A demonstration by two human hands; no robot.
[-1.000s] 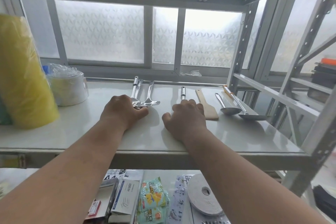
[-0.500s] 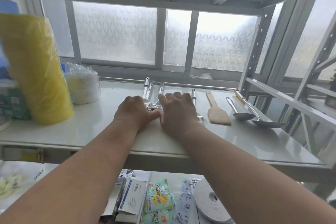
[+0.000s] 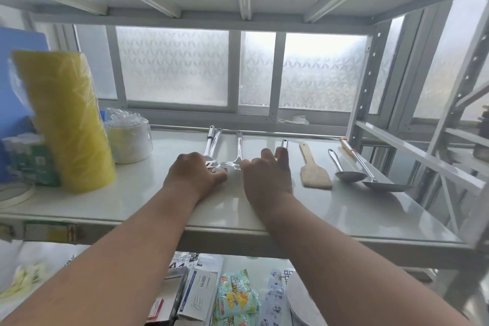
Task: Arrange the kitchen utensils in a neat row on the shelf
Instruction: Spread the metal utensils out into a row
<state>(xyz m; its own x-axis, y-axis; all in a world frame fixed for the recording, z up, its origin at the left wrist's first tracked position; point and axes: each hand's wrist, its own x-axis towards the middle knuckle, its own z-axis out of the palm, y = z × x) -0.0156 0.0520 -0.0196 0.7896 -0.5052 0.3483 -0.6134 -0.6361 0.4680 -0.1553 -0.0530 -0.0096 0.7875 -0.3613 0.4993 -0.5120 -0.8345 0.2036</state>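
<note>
On the white shelf lies a row of utensils, handles pointing at the window. My left hand curls its fingers over the heads of two steel utensils that lie close together. A steel spatula lies just right of them, its head between my hands. My right hand rests with its thumb at that head and its fingers over another steel utensil, hiding most of it. Further right lie a wooden spatula, a steel spoon and a steel ladle.
A tall yellow roll and a wrapped white roll stand on the shelf's left. White rack uprights rise at the right end, frosted windows behind. Packets and boxes fill the lower shelf.
My right hand slid left from the fourth steel utensil to the spatula head beside my left hand, then spread back over both. The camera tilted up and shifted left.
</note>
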